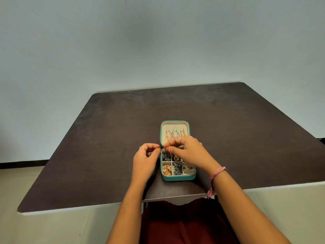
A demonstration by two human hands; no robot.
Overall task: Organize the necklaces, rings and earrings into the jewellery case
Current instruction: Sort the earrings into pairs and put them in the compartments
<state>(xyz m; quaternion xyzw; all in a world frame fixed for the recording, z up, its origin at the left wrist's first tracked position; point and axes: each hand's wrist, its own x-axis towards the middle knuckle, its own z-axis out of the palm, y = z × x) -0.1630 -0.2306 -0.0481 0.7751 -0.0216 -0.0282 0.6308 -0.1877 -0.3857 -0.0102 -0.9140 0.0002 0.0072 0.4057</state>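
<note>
Three necklaces (175,133) in one jewellery case (178,178); both hands' fingers (168,148) pinched, contents unclear.

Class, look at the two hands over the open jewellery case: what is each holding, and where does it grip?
It cannot be told. The left hand and right hand pinch their fingertips together above the jewellery case, but anything between them is too small to see.

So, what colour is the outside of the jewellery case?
Teal green outside, cream lining inside; head view.
</note>
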